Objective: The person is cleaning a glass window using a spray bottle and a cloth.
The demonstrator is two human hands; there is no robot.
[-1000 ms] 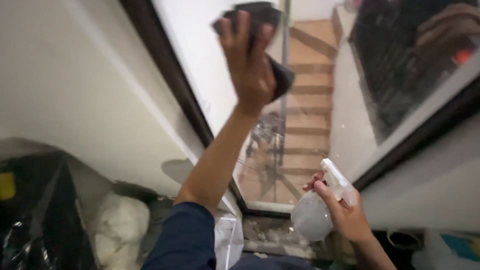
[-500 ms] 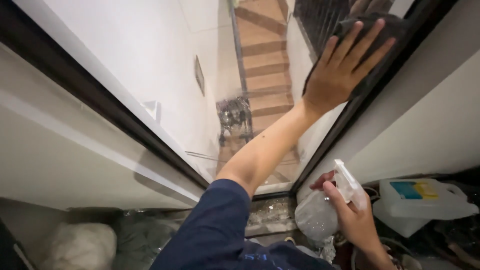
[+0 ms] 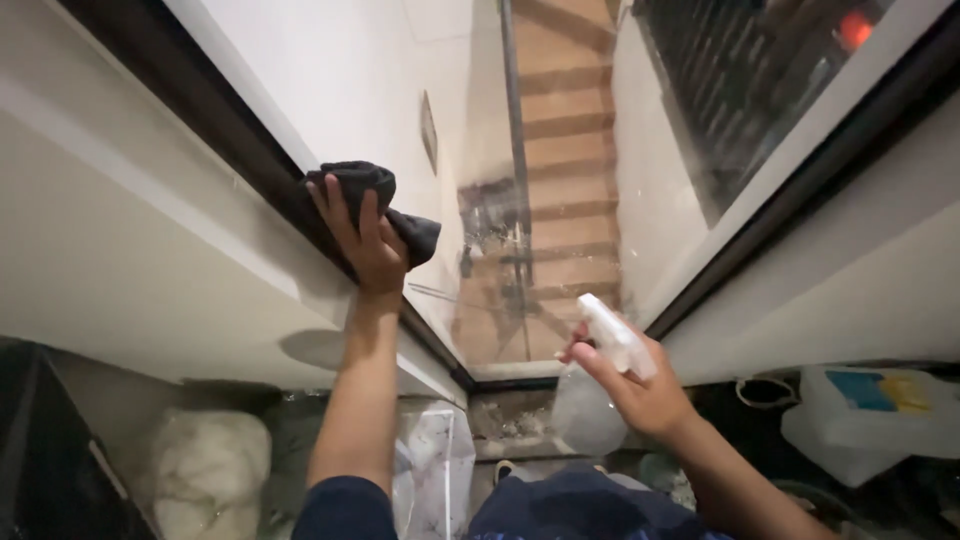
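- Since half a second ago, left hand [image 3: 368, 243] has swung from the pane's upper right down to its left edge, carrying the cloth [image 3: 375, 200] along; the view has shifted a little too.
- Window [image 3: 560, 150]: a tall glass pane in a dark frame [image 3: 240, 150], set between pale walls, with wooden stairs showing in or through it. Faint speckles cloud the right side of the glass.
- Left hand lies flat with fingers spread, pressing the dark cloth against the frame where it meets the glass; the cloth bunches above and to the right of the fingers.
- Right hand [image 3: 640, 385] is closed around the neck of a spray bottle [image 3: 600, 380], one finger at the trigger, held low near the window's bottom corner, clear of the glass.
- To wipe well here, I judge it best to keep the palm flat, run the cloth along the frame edge in overlapping passes, and refold it so a clean face meets the glass.
- Containers: the bottle is clear plastic; its fill level cannot be told. A white jug [image 3: 870, 420] with a blue and yellow label lies on the floor at right, contents unseen. A pale bag [image 3: 205, 470] sits at lower left, bulging with something I cannot make out.
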